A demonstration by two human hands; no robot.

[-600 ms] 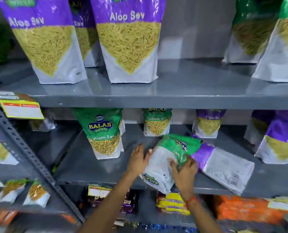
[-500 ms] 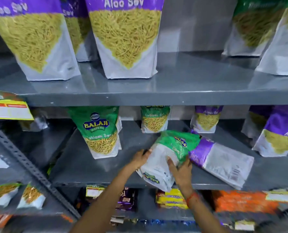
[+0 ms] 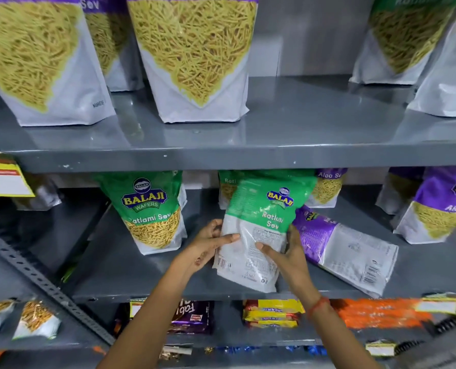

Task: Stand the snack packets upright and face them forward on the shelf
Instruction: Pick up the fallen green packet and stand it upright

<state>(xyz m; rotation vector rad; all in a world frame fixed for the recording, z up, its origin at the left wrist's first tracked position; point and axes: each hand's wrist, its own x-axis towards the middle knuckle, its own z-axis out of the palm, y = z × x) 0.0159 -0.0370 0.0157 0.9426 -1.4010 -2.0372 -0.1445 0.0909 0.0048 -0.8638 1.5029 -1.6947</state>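
Note:
Both hands hold a green Ratlami Sev packet [image 3: 258, 225] over the middle shelf [image 3: 147, 270], nearly upright, its printed back side toward me. My left hand [image 3: 208, 243] grips its left edge and my right hand [image 3: 285, 254] grips its lower right. A purple Aloo Sev packet [image 3: 346, 249] lies flat on the shelf just right of it, back side up. A green Ratlami Sev packet [image 3: 152, 209] stands upright and facing forward to the left.
Large Aloo Sev bags [image 3: 195, 57] stand on the upper shelf [image 3: 274, 155]. Upright purple packets [image 3: 439, 209] stand at the right of the middle shelf, and smaller packets [image 3: 328, 187] at its back. Biscuit packs [image 3: 272, 314] lie on the lower shelf. A slotted upright [image 3: 43, 283] runs at left.
The green packet has been lifted from lying tilted on the shelf to nearly upright between both hands. The view has moved closer and downward.

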